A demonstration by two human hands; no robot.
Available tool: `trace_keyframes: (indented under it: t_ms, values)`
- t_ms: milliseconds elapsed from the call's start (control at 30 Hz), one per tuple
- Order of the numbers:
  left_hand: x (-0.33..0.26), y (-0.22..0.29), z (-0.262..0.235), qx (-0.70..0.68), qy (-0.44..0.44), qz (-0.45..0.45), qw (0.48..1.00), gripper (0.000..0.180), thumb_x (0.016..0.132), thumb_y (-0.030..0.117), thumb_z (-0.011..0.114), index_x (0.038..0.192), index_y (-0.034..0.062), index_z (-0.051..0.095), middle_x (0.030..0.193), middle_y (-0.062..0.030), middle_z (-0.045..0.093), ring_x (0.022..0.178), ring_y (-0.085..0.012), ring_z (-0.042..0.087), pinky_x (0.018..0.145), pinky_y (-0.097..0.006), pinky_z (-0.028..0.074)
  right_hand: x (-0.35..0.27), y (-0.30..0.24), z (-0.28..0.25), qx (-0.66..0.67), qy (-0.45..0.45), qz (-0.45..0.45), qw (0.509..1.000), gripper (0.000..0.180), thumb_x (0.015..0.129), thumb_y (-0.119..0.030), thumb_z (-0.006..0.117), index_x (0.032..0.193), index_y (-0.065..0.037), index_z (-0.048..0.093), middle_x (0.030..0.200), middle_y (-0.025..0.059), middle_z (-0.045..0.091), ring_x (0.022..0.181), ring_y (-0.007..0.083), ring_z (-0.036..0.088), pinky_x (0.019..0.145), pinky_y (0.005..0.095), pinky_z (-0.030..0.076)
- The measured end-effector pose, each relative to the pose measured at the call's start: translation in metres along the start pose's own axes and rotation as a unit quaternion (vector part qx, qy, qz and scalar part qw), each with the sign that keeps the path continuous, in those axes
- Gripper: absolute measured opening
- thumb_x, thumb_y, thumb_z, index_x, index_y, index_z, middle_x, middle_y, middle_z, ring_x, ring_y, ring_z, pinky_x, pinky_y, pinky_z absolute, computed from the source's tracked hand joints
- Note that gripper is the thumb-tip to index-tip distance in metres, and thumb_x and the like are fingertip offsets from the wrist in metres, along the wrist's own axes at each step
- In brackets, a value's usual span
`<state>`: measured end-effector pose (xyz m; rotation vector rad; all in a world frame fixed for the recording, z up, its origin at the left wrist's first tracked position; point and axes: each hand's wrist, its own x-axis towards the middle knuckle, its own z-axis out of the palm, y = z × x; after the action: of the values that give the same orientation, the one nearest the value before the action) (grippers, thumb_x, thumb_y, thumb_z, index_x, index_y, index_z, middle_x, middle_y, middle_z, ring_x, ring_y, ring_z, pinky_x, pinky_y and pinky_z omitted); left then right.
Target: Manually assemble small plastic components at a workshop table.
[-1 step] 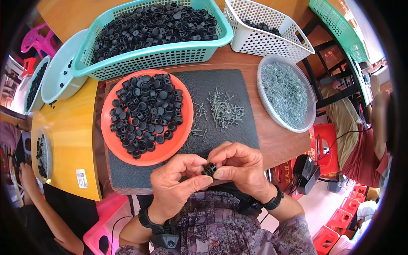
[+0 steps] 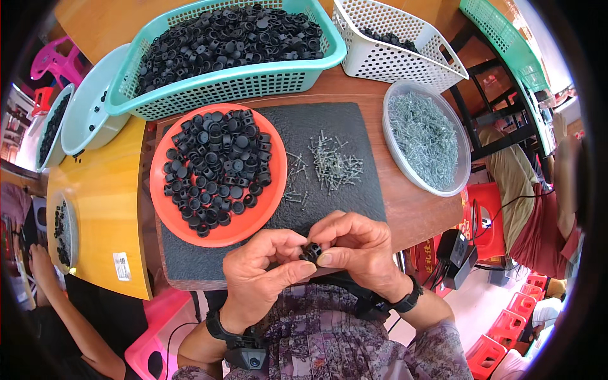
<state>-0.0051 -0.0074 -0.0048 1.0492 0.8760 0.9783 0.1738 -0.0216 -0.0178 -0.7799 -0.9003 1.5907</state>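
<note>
A small black plastic part (image 2: 311,253) sits between my two hands, over the near edge of a dark mat (image 2: 272,120). My left hand (image 2: 266,269) is closed on it, with thumb and fingertips around its left side. From the other side my right hand (image 2: 358,253) pinches the same part, thumb below and index finger above. Whether a screw is in it cannot be made out. An orange-red plate (image 2: 247,234) piled with round black plastic caps (image 2: 218,158) is just beyond my left hand. Loose silver screws (image 2: 335,164) lie on the mat ahead of my right hand.
A teal basket (image 2: 221,85) full of black parts stands at the back, beside a white basket (image 2: 405,66). To the right, a clear tub (image 2: 387,136) holds many screws. Another person's arm (image 2: 69,316) reaches along the yellow table (image 2: 107,209) at left.
</note>
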Motion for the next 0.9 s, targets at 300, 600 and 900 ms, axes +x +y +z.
trace_keyframes:
  t_ms: [300, 600, 900]
  values:
    - [0.008, 0.002, 0.001, -0.004, -0.014, -0.014, 1.0, 0.03, 0.074, -0.004, 0.072, 0.101, -0.0024, 0.058, 0.079, -0.0041, 0.061, 0.069, -0.0096, 0.06, 0.059, -0.023, 0.053, 0.0, -0.003, 0.001, -0.01, 0.046, 0.043, 0.998, 0.022, 0.073, 0.012, 0.066, 0.093, 0.002, 0.063, 0.098, 0.0163, 0.062, 0.087, 0.0191, 0.06, 0.078, 0.0289, 0.05]
    - [0.01, 0.002, 0.001, 0.024, -0.038, -0.012, 0.999, 0.033, 0.076, -0.003, 0.07, 0.106, -0.0028, 0.06, 0.08, -0.0055, 0.062, 0.068, -0.0109, 0.062, 0.058, -0.023, 0.053, -0.001, 0.003, 0.0, 0.028, 0.056, 0.026, 0.998, 0.018, 0.077, 0.011, 0.063, 0.092, 0.003, 0.064, 0.097, 0.0109, 0.061, 0.088, 0.0141, 0.06, 0.079, 0.0253, 0.051]
    - [0.011, 0.001, -0.002, 0.081, -0.037, 0.0, 0.996, 0.032, 0.072, 0.002, 0.074, 0.102, -0.0008, 0.063, 0.077, -0.0025, 0.061, 0.067, -0.0079, 0.058, 0.059, -0.02, 0.05, -0.002, -0.002, 0.002, -0.054, 0.072, 0.037, 0.995, 0.015, 0.076, 0.008, 0.066, 0.089, 0.0, 0.067, 0.092, 0.0076, 0.062, 0.085, 0.0121, 0.059, 0.076, 0.0238, 0.049]
